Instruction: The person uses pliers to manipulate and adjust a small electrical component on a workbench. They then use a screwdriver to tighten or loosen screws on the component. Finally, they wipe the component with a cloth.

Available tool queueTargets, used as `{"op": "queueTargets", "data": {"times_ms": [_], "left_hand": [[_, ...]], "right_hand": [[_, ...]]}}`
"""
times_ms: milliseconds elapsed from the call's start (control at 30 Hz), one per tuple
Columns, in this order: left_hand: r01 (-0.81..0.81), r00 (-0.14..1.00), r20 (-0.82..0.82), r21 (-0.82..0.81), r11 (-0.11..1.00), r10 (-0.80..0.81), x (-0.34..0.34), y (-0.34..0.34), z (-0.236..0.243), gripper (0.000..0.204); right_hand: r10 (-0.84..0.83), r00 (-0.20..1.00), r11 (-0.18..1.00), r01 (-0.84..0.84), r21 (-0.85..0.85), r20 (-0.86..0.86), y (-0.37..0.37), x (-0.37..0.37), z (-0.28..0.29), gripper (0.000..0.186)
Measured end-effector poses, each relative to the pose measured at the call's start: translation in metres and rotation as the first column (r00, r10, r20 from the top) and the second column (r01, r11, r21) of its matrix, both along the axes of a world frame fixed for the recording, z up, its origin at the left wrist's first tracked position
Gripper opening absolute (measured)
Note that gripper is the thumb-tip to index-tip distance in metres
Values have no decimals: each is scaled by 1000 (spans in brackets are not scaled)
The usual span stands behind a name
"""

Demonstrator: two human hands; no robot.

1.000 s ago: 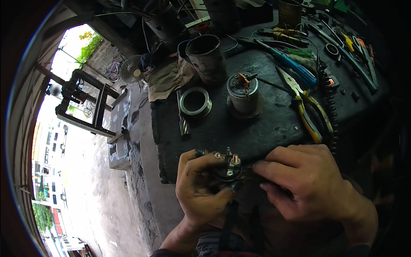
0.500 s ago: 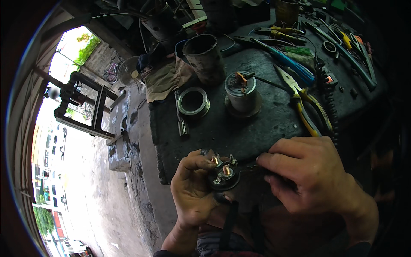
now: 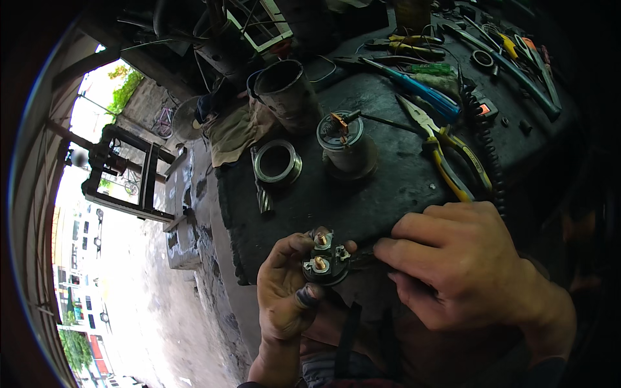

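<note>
In my left hand (image 3: 279, 284) is a round black solenoid cap (image 3: 331, 277), gripped by its edge. Two copper-coloured bolts with nuts and a smaller metal terminal stand up from its face, tilted toward me. My right hand (image 3: 462, 262) hovers beside it on the right, apart from the cap, with fingers curled and pinched; whatever is between them is hidden. Beyond my hands, a metal solenoid body (image 3: 343, 147) stands upright on the dark bench, copper wire ends sticking out of its top. A thick metal ring (image 3: 295, 172) and a fluted metal shaft (image 3: 264, 202) lie left of it.
Long-nose pliers (image 3: 438, 161) with yellow-black handles lie beyond my right hand, near a blue-handled screwdriver (image 3: 414, 84) and a coiled black cord (image 3: 488, 145). A dirty metal can (image 3: 288, 97) stands on a brown cloth (image 3: 236, 137). Left of the bench edge is a concrete floor.
My left hand has turned the cap, so its terminals have swapped places and its face tips more toward me. The right hand stays close by. The bench has shifted slightly left in view.
</note>
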State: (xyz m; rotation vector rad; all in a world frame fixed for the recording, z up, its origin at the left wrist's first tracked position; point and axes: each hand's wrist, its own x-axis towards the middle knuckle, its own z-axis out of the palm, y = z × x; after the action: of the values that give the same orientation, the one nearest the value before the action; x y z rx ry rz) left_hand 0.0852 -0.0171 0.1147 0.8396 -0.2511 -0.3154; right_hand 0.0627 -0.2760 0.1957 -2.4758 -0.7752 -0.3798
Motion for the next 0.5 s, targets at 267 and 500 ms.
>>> {"op": "queueTargets", "data": {"times_ms": [267,500], "left_hand": [[117,993,-22,-72,991,-119,1,6,-1,63],[135,991,3,-48,990,-135,1,7,-3,63]], "right_hand": [[-20,999,1000,20,-23,28,-2,0,0,31],[-1,1000,1000,1,-19,11,-4,-1,2,31]]}}
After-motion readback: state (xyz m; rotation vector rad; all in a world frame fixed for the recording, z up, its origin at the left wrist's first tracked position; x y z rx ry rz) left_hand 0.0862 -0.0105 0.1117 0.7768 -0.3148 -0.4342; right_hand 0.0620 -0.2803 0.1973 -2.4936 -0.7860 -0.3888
